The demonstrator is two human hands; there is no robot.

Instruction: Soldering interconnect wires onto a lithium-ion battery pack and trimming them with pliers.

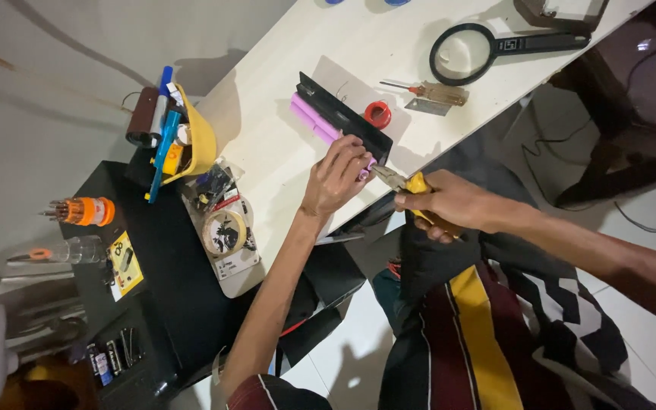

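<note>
My left hand point(335, 178) grips the near end of a row of pink cylindrical cells point(314, 118) that lies against a black angled holder point(347, 120) on the white table point(267, 144). In my right hand point(449, 206) are yellow-handled pliers point(408, 184), held shut in my fist. The metal jaws point left and meet the end of the pink cells at my left fingertips. Whether the jaws clamp anything is hidden.
A red tape roll point(377, 114), a small screwdriver point(434, 93) and a black magnifying glass point(468, 52) lie farther back on the table. A yellow tool holder point(184, 140), a tape roll point(224, 232) and an orange bit set point(85, 211) sit at the left over a black case point(168, 288).
</note>
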